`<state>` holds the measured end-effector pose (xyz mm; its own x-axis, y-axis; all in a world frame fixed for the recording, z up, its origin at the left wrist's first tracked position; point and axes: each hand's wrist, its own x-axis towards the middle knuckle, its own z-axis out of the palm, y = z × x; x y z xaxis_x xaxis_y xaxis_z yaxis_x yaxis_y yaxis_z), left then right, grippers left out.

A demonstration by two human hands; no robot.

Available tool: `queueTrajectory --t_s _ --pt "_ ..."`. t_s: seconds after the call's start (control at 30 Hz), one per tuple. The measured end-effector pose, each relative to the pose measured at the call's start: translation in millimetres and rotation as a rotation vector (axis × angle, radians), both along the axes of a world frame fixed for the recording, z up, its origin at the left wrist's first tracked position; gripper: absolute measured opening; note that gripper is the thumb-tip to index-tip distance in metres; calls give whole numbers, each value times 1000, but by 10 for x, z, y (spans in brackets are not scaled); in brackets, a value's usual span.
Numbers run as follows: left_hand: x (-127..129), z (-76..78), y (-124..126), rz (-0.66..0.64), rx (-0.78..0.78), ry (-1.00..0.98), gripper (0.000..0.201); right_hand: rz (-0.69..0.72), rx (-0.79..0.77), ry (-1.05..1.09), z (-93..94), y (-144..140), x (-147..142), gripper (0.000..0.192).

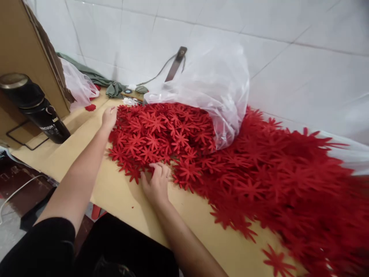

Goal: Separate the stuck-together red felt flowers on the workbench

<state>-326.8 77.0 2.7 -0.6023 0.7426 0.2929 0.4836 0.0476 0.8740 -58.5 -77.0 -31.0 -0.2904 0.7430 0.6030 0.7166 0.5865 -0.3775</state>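
The red flower cutouts (178, 142) lay flat in a thick overlapping heap across the worktop (121, 196), some spilling from a clear plastic bag (213, 84).

flowers (259, 169): pile cut off at right edge, blurred there | bag (213, 88): hides flowers beneath | left hand (109, 117): fingertips buried in pile | flask (34, 107): label too small, perhaps "vacuum"
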Motion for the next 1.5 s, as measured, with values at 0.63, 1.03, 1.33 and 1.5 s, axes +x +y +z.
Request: queueTrajectory --t_s 0.63,1.03,1.33,1.5 --pt "2247 635 -1389 -1008 25 16 26 -509 -63 -107 272 374 1118 55" --pt "2494 38 -911 -528 307 -470 24 -379 -214 182 610 443 896 10" --pt "2352 104 -730 -647 260 -926 28 239 -469 520 672 592 439 20" --pt "2468 101 -691 -736 271 -781 34 191 -691 1088 612 738 490 35"
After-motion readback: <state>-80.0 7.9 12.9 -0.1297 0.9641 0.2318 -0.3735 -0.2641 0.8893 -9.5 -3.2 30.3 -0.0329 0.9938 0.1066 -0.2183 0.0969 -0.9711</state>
